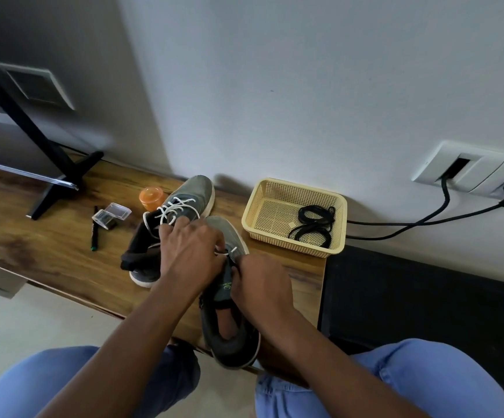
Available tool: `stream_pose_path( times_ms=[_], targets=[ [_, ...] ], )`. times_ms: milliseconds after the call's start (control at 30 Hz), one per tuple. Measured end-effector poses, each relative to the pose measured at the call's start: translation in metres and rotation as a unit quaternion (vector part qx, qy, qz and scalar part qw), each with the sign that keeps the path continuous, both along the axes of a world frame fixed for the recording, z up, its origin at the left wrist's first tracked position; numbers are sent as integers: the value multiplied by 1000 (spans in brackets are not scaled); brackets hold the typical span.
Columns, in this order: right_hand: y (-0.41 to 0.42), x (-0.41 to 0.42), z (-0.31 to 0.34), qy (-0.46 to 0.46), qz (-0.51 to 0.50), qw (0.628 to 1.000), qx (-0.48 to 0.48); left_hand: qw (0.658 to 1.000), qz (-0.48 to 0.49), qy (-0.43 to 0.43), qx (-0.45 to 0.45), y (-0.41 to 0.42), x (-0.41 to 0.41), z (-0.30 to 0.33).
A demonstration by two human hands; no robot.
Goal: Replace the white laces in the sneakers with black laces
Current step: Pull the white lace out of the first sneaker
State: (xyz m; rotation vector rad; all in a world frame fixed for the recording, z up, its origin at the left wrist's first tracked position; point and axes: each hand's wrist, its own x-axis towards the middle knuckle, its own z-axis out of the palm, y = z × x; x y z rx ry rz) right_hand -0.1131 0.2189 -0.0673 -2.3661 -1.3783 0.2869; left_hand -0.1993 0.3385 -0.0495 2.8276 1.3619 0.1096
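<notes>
Two grey sneakers lie on the wooden table (48,236). The far sneaker (184,191) still carries its white lace (175,211). The near sneaker (229,333) points away from me, its heel hanging over the table's front edge. My left hand (190,251) is over its lacing area and pinches a white lace end (229,251). My right hand (263,285) grips the tongue beside it. Two coiled black laces (314,224) lie in the cream basket (263,191) to the right. My hands cover most of the near shoe's eyelets.
An orange-lidded jar (151,197), a clear plastic case (112,215) and a black pen (94,230) lie left of the shoes. A black stand foot (60,188) sits at back left. Cables (425,218) run from a wall socket (471,170) on the right.
</notes>
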Motion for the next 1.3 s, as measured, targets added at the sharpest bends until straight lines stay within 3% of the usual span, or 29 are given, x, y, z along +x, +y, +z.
stream_pose_path(
  times_ms=[233,467,667,900,1033,1133,1300],
  targets=[
    [3,-2,-7,-10,10,998,58,1000,1,-12,19,-3,2,-11],
    [6,1,-14,4,14,999,40,1000,3,-25,-10,1,2,-23],
    [7,2,-17,24,12,999,35,999,-7,17,-46,2,4,-21],
    [4,3,-9,41,-5,999,-4,981,6,-113,-161,5,-2,-1],
    [5,6,-3,44,-5,999,-14,934,68,-265,-231,14,-11,24],
    [7,9,2,37,-11,999,0,864,66,-359,-346,21,-16,40],
    [17,10,11,210,13,973,96,774,-65,-336,-533,17,-25,49]
  ],
)
